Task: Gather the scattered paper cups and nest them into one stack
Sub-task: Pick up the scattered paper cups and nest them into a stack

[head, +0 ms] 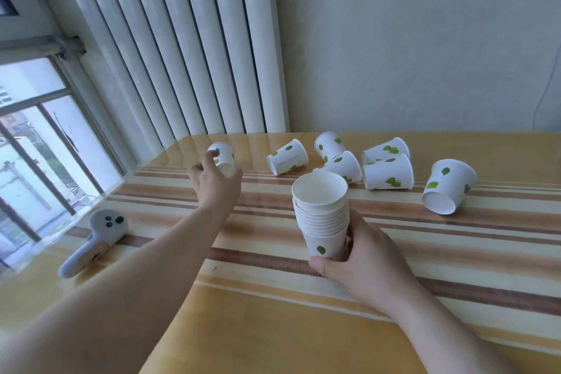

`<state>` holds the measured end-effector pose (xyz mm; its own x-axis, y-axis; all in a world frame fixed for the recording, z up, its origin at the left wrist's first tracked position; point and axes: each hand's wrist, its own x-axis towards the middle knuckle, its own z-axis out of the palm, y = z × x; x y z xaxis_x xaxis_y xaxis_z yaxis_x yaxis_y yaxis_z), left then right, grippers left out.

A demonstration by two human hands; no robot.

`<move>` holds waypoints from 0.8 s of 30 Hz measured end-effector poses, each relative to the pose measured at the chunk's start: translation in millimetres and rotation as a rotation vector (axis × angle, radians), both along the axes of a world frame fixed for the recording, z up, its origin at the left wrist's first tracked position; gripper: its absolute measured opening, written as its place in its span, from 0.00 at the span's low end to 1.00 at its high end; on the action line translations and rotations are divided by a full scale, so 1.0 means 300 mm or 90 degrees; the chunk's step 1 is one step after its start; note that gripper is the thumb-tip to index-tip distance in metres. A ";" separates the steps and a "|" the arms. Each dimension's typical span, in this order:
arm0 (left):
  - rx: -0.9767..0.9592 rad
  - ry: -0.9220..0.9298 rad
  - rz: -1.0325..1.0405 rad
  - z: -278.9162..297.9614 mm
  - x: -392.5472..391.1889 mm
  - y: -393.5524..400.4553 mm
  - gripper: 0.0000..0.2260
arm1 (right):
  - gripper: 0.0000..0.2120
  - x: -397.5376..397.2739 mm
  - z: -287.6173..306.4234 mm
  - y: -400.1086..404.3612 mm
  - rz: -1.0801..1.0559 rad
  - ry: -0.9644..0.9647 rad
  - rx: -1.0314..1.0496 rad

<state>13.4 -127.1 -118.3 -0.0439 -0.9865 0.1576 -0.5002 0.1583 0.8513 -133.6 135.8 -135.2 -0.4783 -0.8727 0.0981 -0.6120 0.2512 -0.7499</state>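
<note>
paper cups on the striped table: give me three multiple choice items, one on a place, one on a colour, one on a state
1. Where is the grey controller?
A. near the window-side table edge
B. among the loose cups
C. inside the stack

2. What colour are the leaf prints on the cups?
A. red
B. green
C. blue

3. How is the stack of cups held?
A. lying on its side, untouched
B. upside down under the left hand
C. mouth up, gripped by the right hand

Key: 1 A, it lies far left of the cups; 2 B, the leaves are green; 3 C, the top rim opens upward while the left hand reaches toward a lone cup.
</note>
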 end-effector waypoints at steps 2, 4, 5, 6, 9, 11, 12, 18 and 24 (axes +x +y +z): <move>0.012 -0.006 0.023 -0.005 -0.012 -0.085 0.33 | 0.25 -0.002 -0.004 -0.004 0.000 0.007 0.000; 0.083 0.007 0.054 -0.012 -0.024 -0.162 0.39 | 0.25 -0.004 -0.009 -0.005 0.001 0.013 0.000; 0.131 0.011 0.086 -0.013 -0.033 -0.191 0.42 | 0.24 -0.005 -0.012 -0.005 0.001 0.013 0.001; 0.165 -0.001 0.116 -0.018 -0.047 -0.219 0.44 | 0.24 -0.006 -0.015 -0.005 -0.002 0.014 0.002; 0.181 -0.090 0.127 -0.018 -0.074 -0.237 0.42 | 0.25 -0.006 -0.019 -0.005 -0.002 0.014 0.005; 0.134 -0.105 0.105 -0.022 -0.077 -0.222 0.34 | 0.25 -0.003 -0.014 -0.004 -0.003 0.014 0.007; 0.114 -0.097 0.089 -0.026 -0.071 -0.214 0.32 | 0.25 -0.002 -0.013 -0.004 -0.004 0.016 0.009; 0.080 0.141 -0.025 -0.006 0.017 -0.034 0.46 | 0.27 0.006 0.000 0.002 -0.005 0.004 0.011; 0.106 0.331 -0.168 0.003 0.013 0.255 0.31 | 0.29 0.011 0.009 0.007 -0.009 -0.022 0.011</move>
<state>17.4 -50.5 -117.4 -0.2498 -0.9659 0.0679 0.0255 0.0635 0.9977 -130.1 137.9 -132.7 -0.4931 -0.8674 0.0661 -0.5825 0.2728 -0.7657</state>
